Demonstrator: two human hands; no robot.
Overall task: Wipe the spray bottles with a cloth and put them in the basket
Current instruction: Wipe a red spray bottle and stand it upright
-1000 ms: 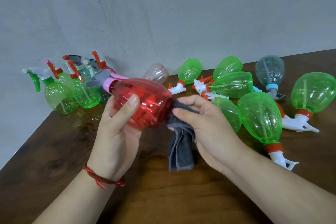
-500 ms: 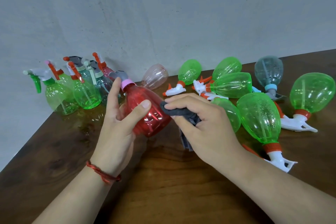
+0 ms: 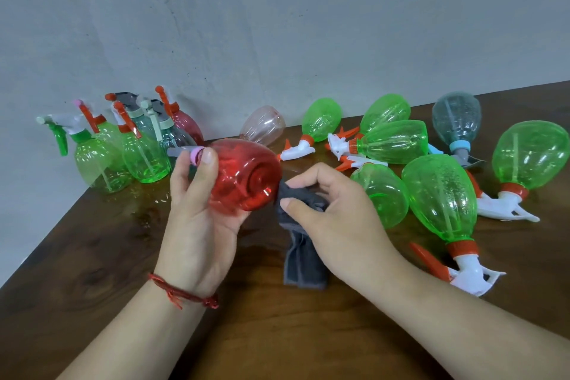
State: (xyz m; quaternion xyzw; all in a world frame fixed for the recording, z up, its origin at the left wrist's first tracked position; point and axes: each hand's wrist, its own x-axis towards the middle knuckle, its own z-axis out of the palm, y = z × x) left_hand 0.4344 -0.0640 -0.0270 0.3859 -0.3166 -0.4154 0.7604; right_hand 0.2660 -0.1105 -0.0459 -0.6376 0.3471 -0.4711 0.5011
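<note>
Left grip (image 3: 197, 225): fingers and thumb curled round the red bottle (image 3: 246, 176), thumb by its pink collar; the bottle is held above the worktop (image 3: 92, 271), near the middle, base turned toward the camera.
Right grip (image 3: 333, 213): pinches the grey cloth (image 3: 303, 259), which touches the bottle's right edge; the cloth's loose end hangs down to the worktop.
Far left corner: upright bottles (image 3: 135, 151) stand clustered by the wall (image 3: 277, 25).
Right side: green bottles (image 3: 441, 197) lie tipped over, up to the far edge.
Left wrist: red string (image 3: 182, 293).
</note>
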